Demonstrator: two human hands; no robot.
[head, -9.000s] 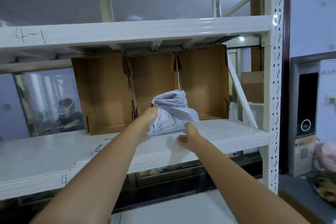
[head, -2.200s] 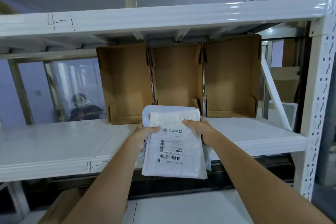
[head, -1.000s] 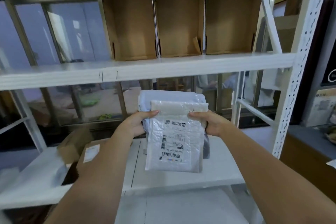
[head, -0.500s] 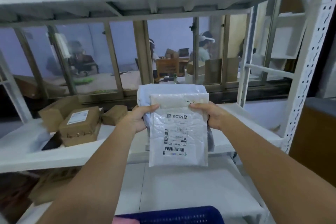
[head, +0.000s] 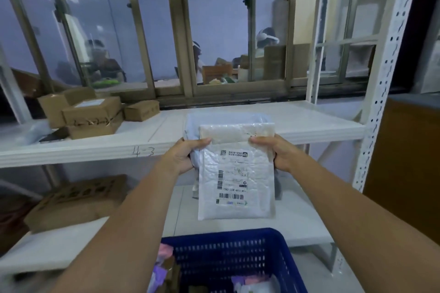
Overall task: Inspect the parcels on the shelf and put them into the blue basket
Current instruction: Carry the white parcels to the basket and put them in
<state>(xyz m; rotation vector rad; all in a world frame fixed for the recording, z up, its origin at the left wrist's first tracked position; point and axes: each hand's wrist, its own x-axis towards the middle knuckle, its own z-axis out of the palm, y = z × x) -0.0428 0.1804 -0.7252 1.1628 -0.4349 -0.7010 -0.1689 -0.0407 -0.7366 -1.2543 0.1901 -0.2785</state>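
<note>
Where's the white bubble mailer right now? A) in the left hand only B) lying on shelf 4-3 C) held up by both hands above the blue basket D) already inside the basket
C: the left hand and right hand each grip a top corner of the white bubble mailer, which hangs above the blue basket.

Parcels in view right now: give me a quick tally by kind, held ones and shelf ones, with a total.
White padded mailer with barcode label, held: 1
Grey poly bag behind it, held: 1
Brown cardboard boxes on shelf 4-3: about 4
Total: about 6; basket contents too cluttered to count.
</note>
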